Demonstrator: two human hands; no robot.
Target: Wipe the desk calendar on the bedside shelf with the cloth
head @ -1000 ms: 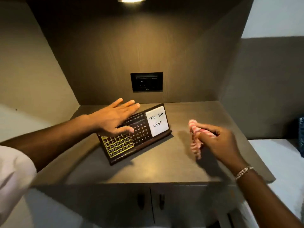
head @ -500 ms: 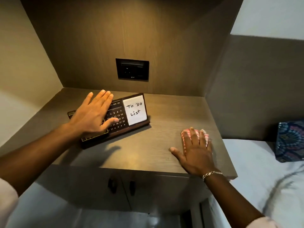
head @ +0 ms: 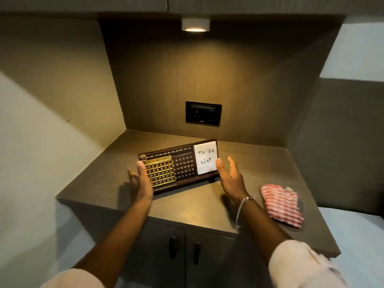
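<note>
The dark desk calendar leans on the bedside shelf, with a gold date grid on its left part and a white "To Do List" note on its right. My left hand is at its left end, palm turned inward, the thumb over the frame's edge. My right hand mirrors it at the right end, its thumb against the note and its fingers spread apart beside the frame. Neither hand closes around the calendar. The red-and-white striped cloth lies crumpled on the shelf to the right of my right wrist.
A black socket panel sits in the back wall above the calendar, under a small ceiling lamp. Side walls close in the niche. Two cabinet doors with dark handles lie below the shelf's front edge. A bed surface shows at far right.
My right hand has let go of the cloth, which now lies on the shelf, and moved to the calendar's right end. My left hand came off the calendar's face to its left end.
</note>
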